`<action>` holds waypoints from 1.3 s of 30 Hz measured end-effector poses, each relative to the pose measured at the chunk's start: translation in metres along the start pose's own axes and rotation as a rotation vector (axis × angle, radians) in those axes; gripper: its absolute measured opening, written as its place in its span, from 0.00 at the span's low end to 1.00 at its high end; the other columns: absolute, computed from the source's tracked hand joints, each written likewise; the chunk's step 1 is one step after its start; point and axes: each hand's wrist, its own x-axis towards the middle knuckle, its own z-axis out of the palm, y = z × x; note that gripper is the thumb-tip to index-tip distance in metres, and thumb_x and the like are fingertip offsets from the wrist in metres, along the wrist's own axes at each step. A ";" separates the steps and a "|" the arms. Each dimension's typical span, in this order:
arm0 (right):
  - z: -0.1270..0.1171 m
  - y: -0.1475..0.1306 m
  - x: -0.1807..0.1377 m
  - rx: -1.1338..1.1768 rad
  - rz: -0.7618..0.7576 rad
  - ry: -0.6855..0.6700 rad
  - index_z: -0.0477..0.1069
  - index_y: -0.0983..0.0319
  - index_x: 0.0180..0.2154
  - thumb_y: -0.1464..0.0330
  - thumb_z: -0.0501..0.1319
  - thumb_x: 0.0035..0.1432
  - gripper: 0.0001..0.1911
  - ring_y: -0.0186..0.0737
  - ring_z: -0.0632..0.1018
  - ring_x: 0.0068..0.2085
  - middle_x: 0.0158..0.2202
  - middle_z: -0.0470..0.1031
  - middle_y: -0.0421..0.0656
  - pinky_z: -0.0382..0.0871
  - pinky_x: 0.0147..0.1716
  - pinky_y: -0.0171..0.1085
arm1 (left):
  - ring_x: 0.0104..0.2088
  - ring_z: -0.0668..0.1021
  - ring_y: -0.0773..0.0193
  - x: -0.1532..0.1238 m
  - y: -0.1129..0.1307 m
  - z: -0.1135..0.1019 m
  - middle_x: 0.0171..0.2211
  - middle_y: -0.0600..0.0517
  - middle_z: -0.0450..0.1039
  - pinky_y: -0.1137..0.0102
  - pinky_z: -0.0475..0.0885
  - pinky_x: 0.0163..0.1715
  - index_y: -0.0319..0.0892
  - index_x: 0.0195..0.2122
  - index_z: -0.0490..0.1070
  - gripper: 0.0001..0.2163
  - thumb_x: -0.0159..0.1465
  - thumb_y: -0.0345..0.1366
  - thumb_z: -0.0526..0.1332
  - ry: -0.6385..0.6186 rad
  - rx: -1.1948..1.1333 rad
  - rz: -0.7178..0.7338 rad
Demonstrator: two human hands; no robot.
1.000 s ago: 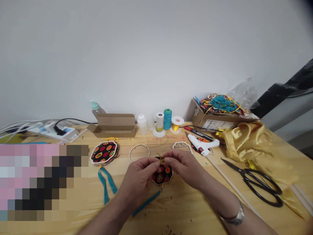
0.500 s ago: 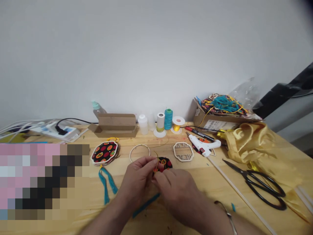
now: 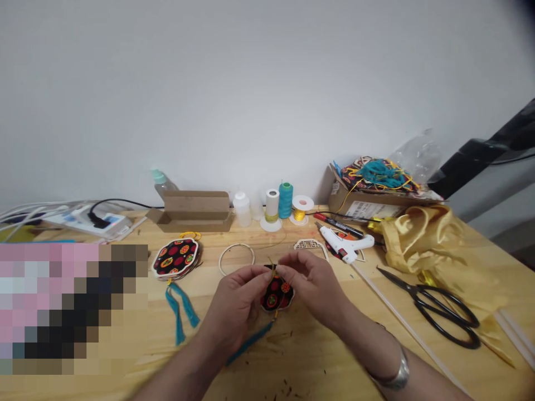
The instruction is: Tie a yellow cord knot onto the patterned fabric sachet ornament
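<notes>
A small black pendant (image 3: 272, 301) with red and orange round patterns and a pale scalloped edge hangs between my hands. From its lower end trails a teal tassel (image 3: 249, 343). Thin yellow-green cord (image 3: 272, 260) sticks up at the pendant's top. My left hand (image 3: 236, 301) pinches the cord there, thumb against index finger. Opposite it, my right hand (image 3: 315, 287) has thumb and fingertips closed on the same cord. The exact knot or loop is hidden by the fingertips. Just behind my left hand lies a wooden ring (image 3: 220, 259).
Finished-looking patterned pendants (image 3: 175, 259) lie stacked at left. Behind stand an open cardboard box (image 3: 196, 223), a white bottle (image 3: 242, 210) and thread spools (image 3: 285, 200). To the right are a lattice wooden frame (image 3: 311, 245), a glue gun (image 3: 346, 245), scissors (image 3: 430, 306) and gold cloth (image 3: 430, 239).
My right hand has risen from the pendant's lower front to the cord at its top, uncovering the patterned face. My left hand stays at almost the same place.
</notes>
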 end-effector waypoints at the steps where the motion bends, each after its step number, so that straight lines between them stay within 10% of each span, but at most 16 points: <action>1: 0.002 0.002 0.002 0.102 0.076 -0.044 0.67 0.64 0.32 0.64 0.59 0.52 0.09 0.35 0.73 0.31 0.29 0.72 0.42 0.67 0.30 0.35 | 0.25 0.75 0.67 -0.001 0.000 0.001 0.23 0.51 0.75 0.75 0.68 0.27 0.37 0.27 0.74 0.04 0.52 0.33 0.65 -0.022 0.006 0.006; 39: -0.005 -0.001 0.008 0.272 0.255 -0.195 0.68 0.64 0.24 0.71 0.59 0.46 0.03 0.26 0.64 0.18 0.19 0.66 0.35 0.57 0.17 0.27 | 0.26 0.76 0.66 -0.002 -0.001 0.001 0.23 0.51 0.76 0.74 0.68 0.28 0.38 0.26 0.76 0.05 0.52 0.35 0.64 -0.092 0.068 -0.022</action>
